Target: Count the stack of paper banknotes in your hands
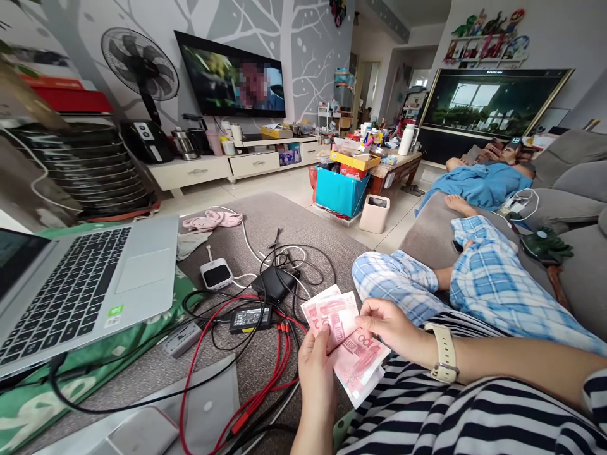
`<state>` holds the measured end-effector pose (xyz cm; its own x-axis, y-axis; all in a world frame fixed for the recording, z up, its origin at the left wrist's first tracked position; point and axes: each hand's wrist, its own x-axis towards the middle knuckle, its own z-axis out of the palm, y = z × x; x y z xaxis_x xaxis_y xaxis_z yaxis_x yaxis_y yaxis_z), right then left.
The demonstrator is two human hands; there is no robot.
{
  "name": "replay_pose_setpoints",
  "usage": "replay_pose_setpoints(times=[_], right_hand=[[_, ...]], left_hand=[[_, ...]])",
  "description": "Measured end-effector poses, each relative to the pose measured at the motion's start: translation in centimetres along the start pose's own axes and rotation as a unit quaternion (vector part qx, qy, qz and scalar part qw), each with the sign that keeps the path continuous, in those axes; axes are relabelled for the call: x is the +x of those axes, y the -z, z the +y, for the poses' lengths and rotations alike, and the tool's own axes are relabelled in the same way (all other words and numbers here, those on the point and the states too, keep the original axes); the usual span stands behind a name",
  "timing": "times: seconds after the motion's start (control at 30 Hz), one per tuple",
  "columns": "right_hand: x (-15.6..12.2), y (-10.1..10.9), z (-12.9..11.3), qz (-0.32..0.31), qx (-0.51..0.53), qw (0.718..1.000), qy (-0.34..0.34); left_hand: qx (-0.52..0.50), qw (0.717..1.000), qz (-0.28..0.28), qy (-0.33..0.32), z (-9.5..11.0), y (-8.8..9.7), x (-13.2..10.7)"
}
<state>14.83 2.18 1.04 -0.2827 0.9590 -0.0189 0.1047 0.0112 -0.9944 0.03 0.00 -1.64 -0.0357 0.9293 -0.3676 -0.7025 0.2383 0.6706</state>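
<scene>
Several red-and-white banknotes point(358, 363) marked 100 are fanned out over my lap, between both hands. My left hand point(318, 366) grips them from the near left side, its thumb pressed on top of the notes. With thumb and fingertips, my right hand point(386, 325) pinches a note at the upper right; a cream watch band point(443, 357) is on that wrist. Where the notes overlap I cannot tell how many there are. Just left of the money, a tangle of red cables point(282, 357) and black cords lies around a black power adapter point(250, 318).
An open laptop point(147, 268) rests on a green cloth at left. A small white device with a dark screen point(216, 274) and a grey power strip point(181, 339) lie nearby. Another person reclines under a blue blanket point(478, 186) on the sofa at right. A bin point(374, 215) stands ahead.
</scene>
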Motion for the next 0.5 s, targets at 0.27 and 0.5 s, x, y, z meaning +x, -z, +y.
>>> replay_pose_setpoints(times=[0.27, 0.5], right_hand=[[0.42, -0.21, 0.53, 0.046, 0.043, 0.998, 0.012], [0.22, -0.50, 0.90, 0.048, 0.045, 0.998, -0.006]], left_hand=[[0.011, 1.000, -0.010, -0.015, -0.14, 0.23, 0.09], [0.025, 0.999, -0.007, -0.032, -0.31, 0.19, 0.27]])
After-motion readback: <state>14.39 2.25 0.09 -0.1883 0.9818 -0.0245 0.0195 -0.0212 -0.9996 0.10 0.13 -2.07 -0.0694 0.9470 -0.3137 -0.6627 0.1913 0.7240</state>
